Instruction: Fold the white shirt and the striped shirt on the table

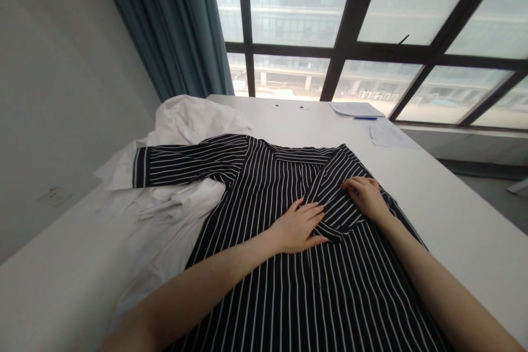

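A black shirt with thin white stripes (264, 187) lies spread on a white table (454, 220), one short sleeve stretched out to the left. My left hand (299, 228) rests flat on the middle of the shirt with fingers extended, open. My right hand (365, 195) lies on the folded-over right part of the shirt near the collar, fingers spread and pressing the cloth. Neither hand grips anything.
A crumpled white garment (181, 121) lies under and to the left of the striped shirt. Papers (383, 135) and a blue pen (365, 118) sit at the far right of the table. A dark curtain (173, 22) and a large window stand behind.
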{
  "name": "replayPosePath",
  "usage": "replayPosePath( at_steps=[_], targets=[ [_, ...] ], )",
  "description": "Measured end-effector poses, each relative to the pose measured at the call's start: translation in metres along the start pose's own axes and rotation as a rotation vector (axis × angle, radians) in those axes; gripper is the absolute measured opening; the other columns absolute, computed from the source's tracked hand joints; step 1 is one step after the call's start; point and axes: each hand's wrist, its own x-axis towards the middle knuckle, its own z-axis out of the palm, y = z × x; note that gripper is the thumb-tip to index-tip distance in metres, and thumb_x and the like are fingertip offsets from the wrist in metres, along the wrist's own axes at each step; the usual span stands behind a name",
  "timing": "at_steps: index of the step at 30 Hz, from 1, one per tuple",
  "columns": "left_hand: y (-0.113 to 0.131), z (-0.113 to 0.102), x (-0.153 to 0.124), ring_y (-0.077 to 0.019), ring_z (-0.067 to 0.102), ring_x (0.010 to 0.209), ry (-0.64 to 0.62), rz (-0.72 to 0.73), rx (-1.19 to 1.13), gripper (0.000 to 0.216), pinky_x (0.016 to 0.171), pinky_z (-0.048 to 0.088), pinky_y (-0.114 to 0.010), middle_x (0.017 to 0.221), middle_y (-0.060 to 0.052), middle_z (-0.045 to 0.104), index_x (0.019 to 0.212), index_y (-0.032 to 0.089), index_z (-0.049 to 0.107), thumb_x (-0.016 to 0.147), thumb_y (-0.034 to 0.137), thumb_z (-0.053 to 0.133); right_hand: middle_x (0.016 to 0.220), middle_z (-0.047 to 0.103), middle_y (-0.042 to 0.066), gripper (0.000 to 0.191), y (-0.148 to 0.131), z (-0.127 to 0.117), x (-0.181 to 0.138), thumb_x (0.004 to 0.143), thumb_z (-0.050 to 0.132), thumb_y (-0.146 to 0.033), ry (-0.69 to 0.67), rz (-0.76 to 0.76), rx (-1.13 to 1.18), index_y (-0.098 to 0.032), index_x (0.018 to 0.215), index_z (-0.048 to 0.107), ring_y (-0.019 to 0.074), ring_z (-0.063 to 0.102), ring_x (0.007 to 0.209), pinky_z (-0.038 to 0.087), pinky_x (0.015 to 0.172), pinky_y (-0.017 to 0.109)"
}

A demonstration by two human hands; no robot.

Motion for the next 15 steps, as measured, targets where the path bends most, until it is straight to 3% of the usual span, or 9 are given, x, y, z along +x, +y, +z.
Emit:
replayPosePath(
  at_steps=[3, 9, 15],
  targets=[
    [0.0, -0.001, 0.0, -0.0237, 0.03, 0.143, 0.003, -0.002, 0.004, 0.058, 0.119, 0.016, -0.046, 0.151, -0.013, 0.04, 0.14, 0.013, 0.045, 0.1, 0.053, 0.032, 0.099, 0.069, 0.006, 0.019, 0.0, 0.0, 0.0, 0.086, 0.044, -0.017, -0.002, 0.015, 0.008, -0.024, 0.09, 0.062, 0.0247, 0.061, 0.097, 0.037, 0.086, 0.043],
    [0.0, 0.004, -0.002, -0.0273, 0.017, 0.147, 0.036, -0.048, 0.007, 0.062, 0.117, 0.021, -0.047, 0.158, -0.015, 0.023, 0.144, 0.017, 0.039, 0.098, 0.058, 0.032, 0.107, 0.068, 0.007, 0.02, -0.012, -0.008, 0.001, 0.091, 0.044, -0.02, 0.03, -0.085, 0.062, -0.025, 0.097, 0.061, 0.0251, 0.059, 0.106, 0.038, 0.09, 0.043],
    [-0.002, 0.007, -0.001, -0.0275, 0.018, 0.147, 0.013, -0.07, 0.015, 0.065, 0.118, 0.019, -0.046, 0.158, -0.015, 0.025, 0.146, 0.017, 0.034, 0.097, 0.06, 0.031, 0.12, 0.068, 0.006, 0.014, -0.035, -0.016, 0.003, 0.088, 0.045, -0.015, -0.023, -0.228, 0.178, -0.024, 0.088, 0.057, 0.0251, 0.053, 0.122, 0.034, 0.099, 0.046]
  ],
)
